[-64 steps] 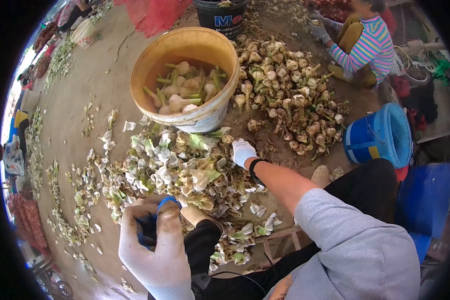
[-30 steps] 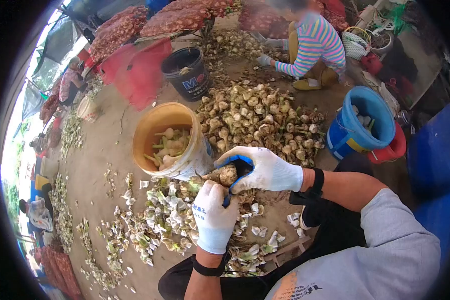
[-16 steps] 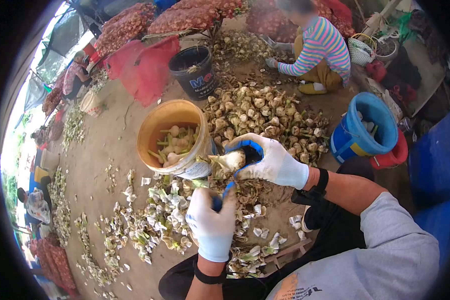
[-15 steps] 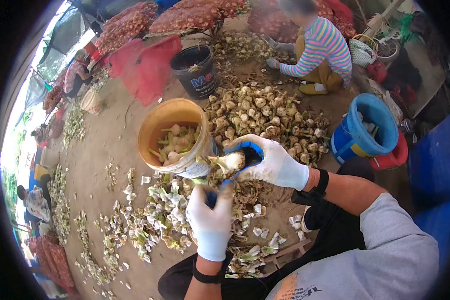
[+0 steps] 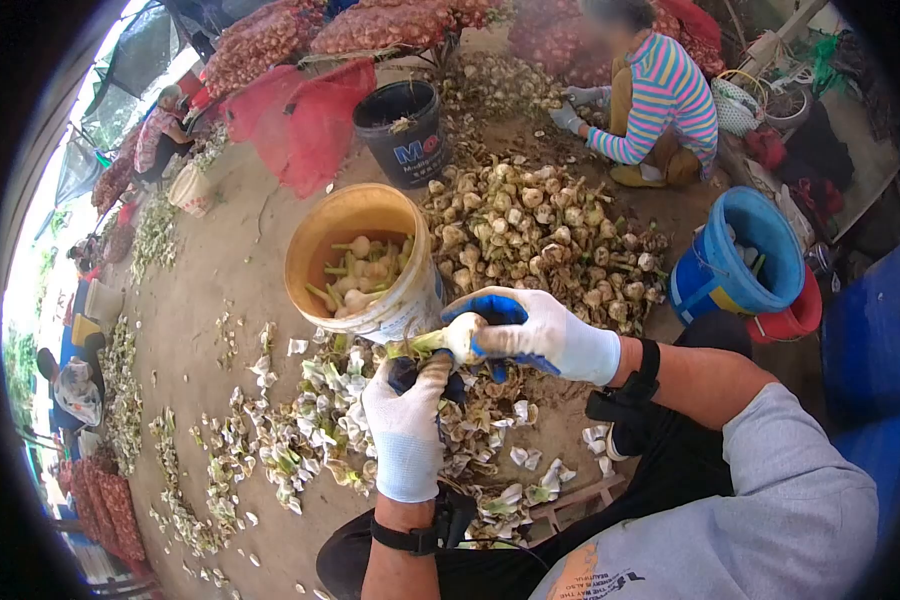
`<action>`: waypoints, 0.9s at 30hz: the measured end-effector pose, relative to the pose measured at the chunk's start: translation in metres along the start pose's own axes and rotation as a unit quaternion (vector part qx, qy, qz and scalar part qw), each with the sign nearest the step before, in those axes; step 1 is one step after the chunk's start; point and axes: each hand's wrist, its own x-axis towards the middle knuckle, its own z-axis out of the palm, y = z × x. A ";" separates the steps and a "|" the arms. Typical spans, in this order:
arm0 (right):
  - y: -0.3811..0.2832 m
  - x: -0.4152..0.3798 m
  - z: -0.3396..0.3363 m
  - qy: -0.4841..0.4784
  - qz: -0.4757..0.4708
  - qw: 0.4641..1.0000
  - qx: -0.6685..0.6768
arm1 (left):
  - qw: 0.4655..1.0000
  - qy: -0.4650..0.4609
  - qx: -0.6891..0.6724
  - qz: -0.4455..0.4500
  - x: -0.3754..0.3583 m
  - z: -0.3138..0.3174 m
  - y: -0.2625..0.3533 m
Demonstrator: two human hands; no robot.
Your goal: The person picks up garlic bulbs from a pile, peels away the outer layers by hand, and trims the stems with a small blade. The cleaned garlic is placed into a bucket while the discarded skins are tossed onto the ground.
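My right hand [image 5: 555, 335], in a white glove with blue-coated fingers, holds a pale garlic bulb [image 5: 464, 337] with its green stem pointing left. My left hand [image 5: 405, 405], gloved the same way, is closed just below, its thumb and curled fingers against the bulb's stem side. What lies inside the left fingers is partly hidden. Behind the bulb stands a yellowish-white bucket [image 5: 300, 240] with several stemmed garlic bulbs [image 5: 365, 270] in it. A heap of unpeeled garlic [image 5: 540, 230] lies beyond my right hand, and peeled skins [image 5: 340, 390] litter the ground around my left.
A black bucket [image 5: 400, 140] stands behind the yellowish one. To the right are a blue bucket [image 5: 710, 265] and a red bucket [image 5: 795, 310]. A co-worker in a striped top [image 5: 660, 100] crouches behind the heap. Red net sacks [image 5: 380, 35] line the back; other people sit far left.
The bulb has turned, its stem now clearly pointing left, and the left hand has risen against it. The co-worker's hands have shifted towards the garlic. The whole view has moved slightly.
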 end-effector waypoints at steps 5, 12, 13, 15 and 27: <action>0.009 0.002 -0.004 -0.025 0.127 0.952 0.277 | 0.990 0.019 0.106 0.086 -0.003 -0.001 -0.007; -0.001 0.002 0.006 0.014 0.031 0.999 0.026 | 0.987 0.033 0.085 0.134 -0.005 0.002 -0.010; 0.000 0.002 0.006 0.031 0.024 0.999 0.022 | 0.987 0.032 0.085 0.133 -0.005 0.001 -0.010; 0.005 0.004 -0.001 0.031 0.027 0.999 0.027 | 0.998 0.025 0.011 0.053 -0.003 -0.006 -0.013; 0.015 0.011 -0.010 0.058 0.001 0.997 -0.059 | 0.984 0.022 0.125 0.121 -0.014 0.007 -0.007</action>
